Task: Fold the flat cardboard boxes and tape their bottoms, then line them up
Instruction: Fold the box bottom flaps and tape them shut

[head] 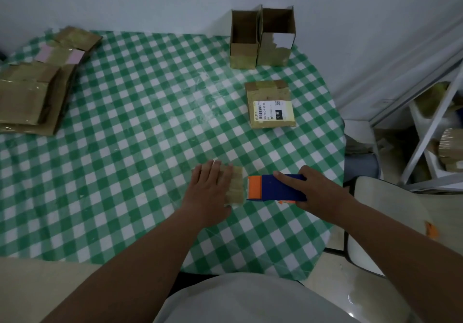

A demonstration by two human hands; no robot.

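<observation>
A small cardboard box lies on the green checked table near its front. My left hand rests flat on top of it with straight fingers, covering most of it. Just right of the box, my right hand grips a blue and orange tape dispenser, its orange end touching the box's right side. Two folded open boxes stand side by side at the far right. A third box with a white label lies in front of them.
A stack of flat cardboard boxes lies at the far left of the table. A pale chair stands close to the table's right edge, with white shelving behind it. The wall runs behind the table.
</observation>
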